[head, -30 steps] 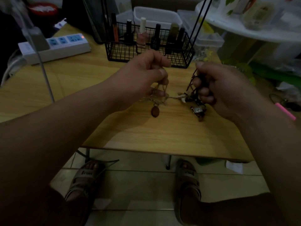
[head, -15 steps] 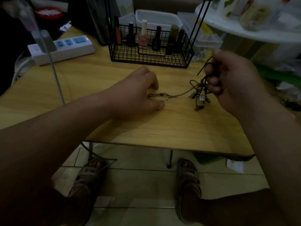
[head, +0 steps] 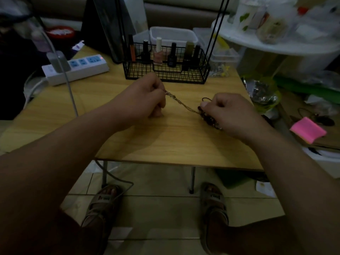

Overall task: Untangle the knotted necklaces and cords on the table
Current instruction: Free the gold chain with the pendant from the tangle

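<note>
- Two hands are working close together over the wooden worktop (head: 165, 142). My left hand (head: 145, 100) is curling its fingers inward and pinching one end of a thin golden chain (head: 181, 103) between thumb and fingertip.
- My right hand (head: 228, 115) is closing its fingers round a dark knotted bundle (head: 208, 120) of beads and cords. The bundle is lying on the worktop right under my fingers, and I cannot tell how many strands are caught inside it.
- The chain is stretching in a nearly straight slanting line from my left hand across to the bundle, filling the gap between the two hands.
- A black cord loop (head: 206, 98) is sticking out of the bundle on its far side, just beside my right thumb.
- Just behind my left hand a black wire basket (head: 165, 77) is standing on the worktop, holding several nail polish bottles (head: 158, 52) upright.
- Left of the basket a white power strip (head: 79, 69) is lying near the far corner with a small red light glowing. A pale cable (head: 70, 92) is trailing past it across the left part of the worktop.
- Off the worktop to the right, a pink pad (head: 308, 131) is lying among clutter.
- Below the near edge my feet in sandals (head: 103, 205) are resting on the tiled floor.
</note>
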A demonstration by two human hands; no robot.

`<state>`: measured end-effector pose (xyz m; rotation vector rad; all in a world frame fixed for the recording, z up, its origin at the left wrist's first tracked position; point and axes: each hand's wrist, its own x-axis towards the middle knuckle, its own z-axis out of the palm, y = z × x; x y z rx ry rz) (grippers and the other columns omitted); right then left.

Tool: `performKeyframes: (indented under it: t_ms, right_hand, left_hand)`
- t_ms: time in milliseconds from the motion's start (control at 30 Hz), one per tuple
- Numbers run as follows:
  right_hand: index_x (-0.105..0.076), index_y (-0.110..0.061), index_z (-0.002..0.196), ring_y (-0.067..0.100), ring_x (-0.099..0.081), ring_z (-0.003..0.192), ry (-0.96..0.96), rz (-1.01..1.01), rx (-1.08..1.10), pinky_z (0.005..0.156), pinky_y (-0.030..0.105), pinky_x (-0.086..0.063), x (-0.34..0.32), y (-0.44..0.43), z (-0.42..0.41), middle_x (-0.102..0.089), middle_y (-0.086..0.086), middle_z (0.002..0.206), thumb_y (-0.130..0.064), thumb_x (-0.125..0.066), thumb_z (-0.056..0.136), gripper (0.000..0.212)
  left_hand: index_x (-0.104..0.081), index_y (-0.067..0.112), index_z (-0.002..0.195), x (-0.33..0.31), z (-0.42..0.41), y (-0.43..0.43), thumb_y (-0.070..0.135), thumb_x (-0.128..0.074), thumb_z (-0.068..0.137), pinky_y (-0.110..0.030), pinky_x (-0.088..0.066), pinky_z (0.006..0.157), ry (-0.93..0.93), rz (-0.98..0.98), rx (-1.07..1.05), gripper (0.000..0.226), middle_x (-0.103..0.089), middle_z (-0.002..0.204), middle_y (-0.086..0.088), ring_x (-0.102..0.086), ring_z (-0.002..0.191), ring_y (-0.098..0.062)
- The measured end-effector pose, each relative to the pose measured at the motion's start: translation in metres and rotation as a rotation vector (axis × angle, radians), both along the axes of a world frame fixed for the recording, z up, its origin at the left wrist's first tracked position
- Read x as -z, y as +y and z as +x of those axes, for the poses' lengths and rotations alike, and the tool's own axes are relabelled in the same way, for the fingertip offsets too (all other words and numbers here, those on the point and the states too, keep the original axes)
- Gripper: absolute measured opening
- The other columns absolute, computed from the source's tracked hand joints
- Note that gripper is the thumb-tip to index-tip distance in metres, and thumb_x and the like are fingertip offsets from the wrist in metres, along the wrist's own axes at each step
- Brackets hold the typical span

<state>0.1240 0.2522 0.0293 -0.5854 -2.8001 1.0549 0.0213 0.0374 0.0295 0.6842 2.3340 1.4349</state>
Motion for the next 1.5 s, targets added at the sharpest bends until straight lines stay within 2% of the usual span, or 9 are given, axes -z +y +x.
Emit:
performKeyframes:
  t_ms: [200, 300, 500, 667, 867, 1033, 1167, 1267, 1500]
  right_hand:
    - [-0.063, -0.032, 0.113, 0.019, -0.048, 0.12, 0.023, 0.393, -0.171, 0.101, 0.045, -0.045, 0.003, -0.015, -0.019, -0.059, -0.01, 0.118, -0.05, -0.069, 0.091, 0.029]
    - [-0.062, -0.032, 0.13, 0.008, -0.053, 0.119, 0.053, 0.2, -0.312, 0.098, 0.029, -0.047, 0.004, -0.028, -0.029, -0.062, -0.015, 0.127, -0.039, -0.072, 0.093, 0.038]
    - [-0.073, -0.019, 0.106, 0.002, -0.071, 0.075, 0.057, -0.2, -0.288, 0.064, 0.015, -0.051, 0.0, -0.02, -0.032, -0.077, -0.002, 0.086, -0.022, -0.064, 0.102, 0.01]
    - [-0.067, -0.016, 0.114, 0.014, -0.077, 0.083, 0.128, -0.393, -0.223, 0.076, 0.025, -0.061, -0.009, 0.003, -0.02, -0.079, 0.003, 0.091, -0.014, -0.059, 0.104, 0.013]
    - [-0.067, -0.011, 0.109, 0.02, -0.071, 0.074, 0.135, -0.418, -0.147, 0.073, 0.029, -0.06, -0.008, 0.012, -0.016, -0.077, 0.007, 0.093, -0.01, -0.057, 0.104, 0.012]
    - [-0.07, -0.014, 0.102, 0.015, -0.064, 0.069, 0.134, -0.385, -0.093, 0.068, 0.03, -0.057, -0.004, 0.015, -0.018, -0.074, 0.007, 0.09, -0.015, -0.059, 0.104, 0.01]
    - [-0.075, -0.025, 0.102, 0.007, -0.056, 0.062, 0.032, -0.297, -0.176, 0.057, 0.024, -0.049, -0.005, 0.008, -0.019, -0.068, -0.009, 0.072, -0.031, -0.066, 0.1, 0.01]
    - [-0.078, -0.026, 0.095, 0.003, -0.055, 0.056, 0.017, -0.299, -0.214, 0.049, 0.019, -0.045, -0.005, 0.002, -0.021, -0.066, -0.012, 0.063, -0.033, -0.068, 0.098, 0.012]
    - [-0.077, -0.024, 0.096, 0.003, -0.062, 0.066, -0.021, -0.335, -0.235, 0.061, 0.021, -0.05, -0.004, 0.0, -0.023, -0.07, -0.007, 0.072, -0.034, -0.069, 0.096, 0.013]
  left_hand:
    - [-0.053, 0.015, 0.1, -0.006, -0.009, 0.005, 0.014, -0.049, 0.105, -0.028, -0.03, 0.049, -0.114, 0.122, 0.065, 0.006, -0.053, 0.075, -0.002, -0.037, 0.057, -0.014]
    - [-0.053, 0.014, 0.102, -0.011, -0.014, 0.007, 0.012, -0.047, 0.105, -0.027, -0.027, 0.049, -0.153, 0.161, 0.136, 0.006, -0.052, 0.071, -0.002, -0.035, 0.056, -0.013]
    - [-0.058, 0.016, 0.105, -0.009, -0.031, 0.001, 0.009, -0.059, 0.099, -0.029, -0.033, 0.052, -0.068, 0.115, 0.101, 0.01, -0.063, 0.083, -0.008, -0.046, 0.058, -0.014]
    - [-0.045, 0.049, 0.141, -0.008, -0.037, -0.003, 0.025, -0.082, 0.085, -0.028, -0.051, 0.063, 0.233, -0.23, 0.159, 0.071, -0.062, 0.11, 0.012, -0.059, 0.066, -0.003]
    - [-0.071, 0.031, 0.095, -0.005, -0.034, 0.001, 0.039, -0.071, 0.095, -0.013, -0.041, 0.052, 0.305, -0.292, 0.234, 0.008, -0.07, 0.075, 0.016, -0.058, 0.062, 0.002]
    - [-0.072, 0.023, 0.092, -0.003, -0.036, -0.005, 0.03, -0.064, 0.101, -0.022, -0.044, 0.069, 0.237, -0.236, 0.208, 0.014, -0.075, 0.088, 0.013, -0.065, 0.08, 0.004]
    - [-0.073, 0.017, 0.097, -0.005, -0.033, -0.006, 0.023, -0.062, 0.103, -0.008, -0.045, 0.06, 0.149, -0.113, 0.215, 0.014, -0.077, 0.089, 0.007, -0.064, 0.068, 0.004]
    - [-0.075, 0.017, 0.097, -0.007, -0.031, -0.006, 0.023, -0.06, 0.104, -0.024, -0.043, 0.053, 0.099, -0.062, 0.204, 0.017, -0.074, 0.079, 0.011, -0.052, 0.062, -0.015]
    - [-0.074, 0.02, 0.095, -0.01, -0.03, -0.008, 0.026, -0.058, 0.105, -0.031, -0.048, 0.062, 0.115, -0.035, 0.172, 0.02, -0.075, 0.087, 0.002, -0.06, 0.072, -0.013]
